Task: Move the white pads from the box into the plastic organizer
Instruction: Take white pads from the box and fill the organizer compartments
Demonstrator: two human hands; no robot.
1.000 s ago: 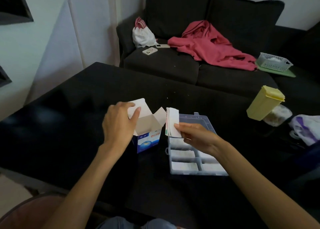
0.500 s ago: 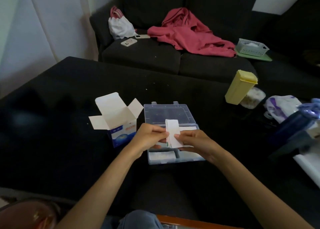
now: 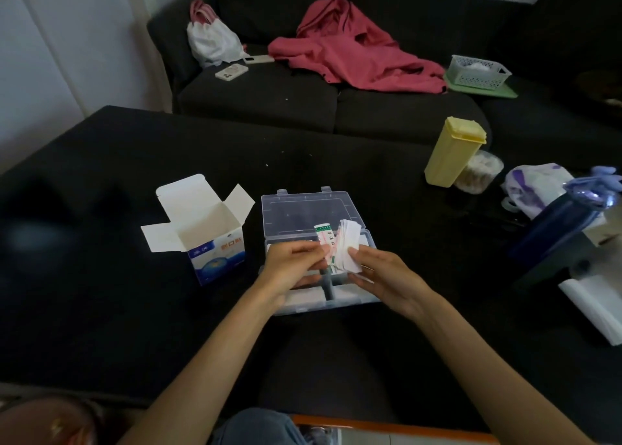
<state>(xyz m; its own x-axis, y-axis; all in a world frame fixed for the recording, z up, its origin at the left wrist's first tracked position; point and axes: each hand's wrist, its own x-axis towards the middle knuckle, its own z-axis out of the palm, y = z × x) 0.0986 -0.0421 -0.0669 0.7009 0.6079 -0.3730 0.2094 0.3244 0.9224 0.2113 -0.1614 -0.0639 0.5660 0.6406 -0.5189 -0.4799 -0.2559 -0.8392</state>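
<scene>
Black table [image 3: 101, 310], dark sofa [image 3: 303, 108] behind. Open box [image 3: 202, 232] sits left of plastic organizer [image 3: 303, 209]. Left hand [image 3: 291, 264] pinches one strip off the white pads [image 3: 348, 246]; right hand [image 3: 383, 276] pinches the fanned stack above the compartments. Probably light, thin, floppy, slippery; best gripped at the edges. Both forearms angle inward.

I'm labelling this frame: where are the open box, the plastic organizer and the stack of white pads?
open box [image 3: 215, 252]: head view, blue front face.
plastic organizer [image 3: 304, 214]: head view, clear lid.
stack of white pads [image 3: 350, 246]: head view, top pad.
</scene>
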